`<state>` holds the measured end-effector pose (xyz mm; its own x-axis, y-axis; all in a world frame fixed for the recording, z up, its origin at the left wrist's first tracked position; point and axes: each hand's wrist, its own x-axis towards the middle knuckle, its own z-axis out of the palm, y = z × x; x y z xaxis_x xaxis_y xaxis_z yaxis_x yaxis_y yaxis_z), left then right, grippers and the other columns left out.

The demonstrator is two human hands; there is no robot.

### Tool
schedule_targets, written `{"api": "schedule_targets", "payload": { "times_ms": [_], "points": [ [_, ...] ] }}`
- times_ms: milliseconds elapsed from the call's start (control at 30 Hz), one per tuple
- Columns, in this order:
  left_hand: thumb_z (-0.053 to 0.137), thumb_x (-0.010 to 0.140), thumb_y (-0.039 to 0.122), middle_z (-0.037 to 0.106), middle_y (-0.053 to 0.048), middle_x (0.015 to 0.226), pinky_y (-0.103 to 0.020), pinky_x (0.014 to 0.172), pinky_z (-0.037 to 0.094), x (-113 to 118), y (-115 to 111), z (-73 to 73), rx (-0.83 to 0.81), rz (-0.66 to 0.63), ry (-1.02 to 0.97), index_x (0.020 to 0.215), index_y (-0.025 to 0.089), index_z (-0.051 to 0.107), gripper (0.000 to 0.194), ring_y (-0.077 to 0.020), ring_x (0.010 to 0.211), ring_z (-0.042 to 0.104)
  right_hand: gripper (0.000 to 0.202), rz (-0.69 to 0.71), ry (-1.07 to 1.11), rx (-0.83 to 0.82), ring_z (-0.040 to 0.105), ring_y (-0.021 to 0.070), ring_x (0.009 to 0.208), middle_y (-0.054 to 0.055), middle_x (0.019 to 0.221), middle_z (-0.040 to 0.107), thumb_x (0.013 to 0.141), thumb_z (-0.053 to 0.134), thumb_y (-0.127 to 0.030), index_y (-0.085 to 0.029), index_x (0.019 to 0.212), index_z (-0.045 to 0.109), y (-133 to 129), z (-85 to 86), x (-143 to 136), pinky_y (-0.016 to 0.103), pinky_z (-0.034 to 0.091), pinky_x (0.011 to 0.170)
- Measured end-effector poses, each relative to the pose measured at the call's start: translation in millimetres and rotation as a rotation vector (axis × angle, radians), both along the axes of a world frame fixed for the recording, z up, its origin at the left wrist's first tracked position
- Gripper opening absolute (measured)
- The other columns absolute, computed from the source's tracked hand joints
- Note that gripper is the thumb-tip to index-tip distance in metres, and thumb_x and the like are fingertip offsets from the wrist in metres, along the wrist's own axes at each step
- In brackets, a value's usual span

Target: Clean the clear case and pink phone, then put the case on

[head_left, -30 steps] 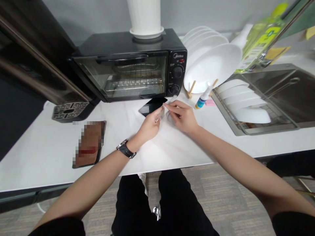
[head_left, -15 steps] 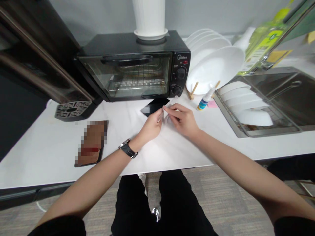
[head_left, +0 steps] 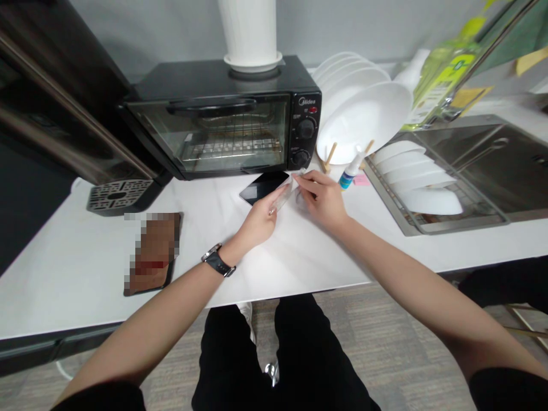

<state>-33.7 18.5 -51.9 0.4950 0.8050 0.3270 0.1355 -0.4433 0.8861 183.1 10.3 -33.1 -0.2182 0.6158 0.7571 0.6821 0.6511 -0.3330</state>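
A clear, thin item (head_left: 281, 200), perhaps a transparent phone case, is held in my left hand (head_left: 258, 220), which is closed round its lower edge. My right hand (head_left: 323, 200) pinches at the upper right part of the clear item, fingertips close to the left ones. Just behind my left hand, a black phone (head_left: 262, 187) lies on the white counter (head_left: 257, 274). To the right of my right hand stands a small spray bottle (head_left: 350, 171) with a blue label, beside a pink sticky note (head_left: 362, 180).
A black toaster oven (head_left: 222, 131) stands behind my hands, with a white pot (head_left: 250, 34) on top. White plates (head_left: 363, 120) stand in a rack. Bowls (head_left: 417, 174) sit at the sink (head_left: 471, 142). A dark tablet-like object (head_left: 154, 251) lies left, near a drip tray (head_left: 120, 194).
My hands have drawn slightly apart, and more of the clear item shows between them. The whole view has shifted a little, so the counter objects appear further left.
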Motion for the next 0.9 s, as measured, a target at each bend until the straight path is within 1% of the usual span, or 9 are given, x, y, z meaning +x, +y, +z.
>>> {"api": "schedule_targets", "payload": {
  "times_ms": [100, 167, 233, 333, 500, 567, 633, 767, 900],
  "points": [
    [0.052, 0.090, 0.006, 0.056, -0.006, 0.162, -0.049, 0.137, 0.025, -1.5, 1.4, -2.3, -0.007, -0.028, -0.016, 0.154, 0.021, 0.058, 0.067, -0.0246, 0.156, 0.048, 0.038, -0.149, 0.048, -0.044, 0.069, 0.0219, 0.085, 0.010, 0.097, 0.075, 0.108, 0.047, -0.027, -0.023, 0.128, 0.078, 8.9, -1.0, 6.5, 0.035, 0.058, 0.077],
    [0.053, 0.089, 0.005, 0.057, -0.006, 0.162, -0.049, 0.137, 0.025, -1.6, 1.5, -3.1, -0.008, -0.030, -0.030, 0.153, 0.021, 0.059, 0.066, -0.0241, 0.155, 0.048, 0.038, -0.179, 0.048, -0.043, 0.069, 0.0229, 0.086, 0.010, 0.096, 0.074, 0.108, 0.047, -0.025, -0.022, 0.128, 0.079, 11.7, -0.8, 7.6, 0.036, 0.058, 0.077],
    [0.052, 0.089, 0.005, 0.058, -0.006, 0.161, -0.049, 0.137, 0.025, -1.0, 1.2, -3.4, -0.013, -0.027, -0.043, 0.152, 0.021, 0.060, 0.066, -0.0241, 0.154, 0.050, 0.038, -0.164, 0.046, -0.038, 0.069, 0.0230, 0.086, 0.011, 0.096, 0.074, 0.107, 0.047, -0.023, -0.020, 0.128, 0.078, 10.9, -0.2, 6.2, 0.036, 0.058, 0.077],
    [0.053, 0.090, 0.006, 0.058, -0.006, 0.161, -0.049, 0.137, 0.026, 0.7, 0.2, -2.3, -0.012, 0.003, -0.044, 0.151, 0.021, 0.060, 0.064, -0.0245, 0.154, 0.050, 0.037, -0.062, 0.032, -0.017, 0.070, 0.0216, 0.086, 0.010, 0.097, 0.073, 0.107, 0.048, -0.022, -0.020, 0.131, 0.077, 1.9, 1.6, -1.8, 0.035, 0.059, 0.077],
    [0.055, 0.091, 0.008, 0.064, -0.010, 0.155, -0.048, 0.132, 0.037, 2.2, -2.7, 4.9, 0.078, 0.009, -0.025, 0.147, 0.017, 0.063, 0.057, -0.0260, 0.150, 0.055, 0.042, 0.257, -0.080, 0.090, 0.071, 0.0196, 0.094, 0.008, 0.103, 0.075, 0.107, 0.052, -0.018, -0.028, 0.146, 0.066, -24.0, 6.5, -26.1, 0.032, 0.061, 0.080],
    [0.057, 0.091, 0.008, 0.065, -0.011, 0.154, -0.047, 0.131, 0.039, 2.3, -3.7, 7.8, 0.116, -0.003, -0.026, 0.146, 0.016, 0.063, 0.056, -0.0256, 0.148, 0.057, 0.046, 0.324, -0.105, 0.119, 0.071, 0.0199, 0.094, 0.008, 0.101, 0.075, 0.106, 0.055, -0.017, -0.029, 0.150, 0.061, -30.5, 8.8, -32.6, 0.033, 0.062, 0.081],
    [0.057, 0.091, 0.009, 0.064, -0.012, 0.154, -0.046, 0.131, 0.040, 2.9, -4.3, 9.5, 0.128, -0.017, -0.028, 0.146, 0.015, 0.064, 0.056, -0.0254, 0.147, 0.058, 0.049, 0.343, -0.110, 0.132, 0.070, 0.0205, 0.093, 0.007, 0.101, 0.075, 0.105, 0.055, -0.016, -0.030, 0.152, 0.059, -32.1, 10.1, -34.0, 0.035, 0.062, 0.082],
    [0.056, 0.089, 0.008, 0.063, -0.012, 0.156, -0.048, 0.131, 0.038, 4.5, -4.4, 8.8, 0.071, -0.018, -0.034, 0.148, 0.016, 0.062, 0.060, -0.0272, 0.148, 0.057, 0.045, 0.301, -0.101, 0.112, 0.070, 0.0211, 0.095, 0.007, 0.103, 0.077, 0.106, 0.053, -0.016, -0.031, 0.147, 0.064, -24.1, 7.2, -24.1, 0.036, 0.062, 0.083],
    [0.054, 0.092, 0.010, 0.061, -0.009, 0.158, -0.051, 0.135, 0.031, 3.1, -2.7, 5.2, -0.019, 0.014, -0.018, 0.151, 0.019, 0.060, 0.059, -0.0279, 0.153, 0.051, 0.037, 0.115, -0.046, 0.009, 0.070, 0.0203, 0.092, 0.009, 0.103, 0.078, 0.108, 0.050, -0.022, -0.027, 0.136, 0.074, -8.5, 2.2, -6.5, 0.034, 0.059, 0.081]
  ]
}}
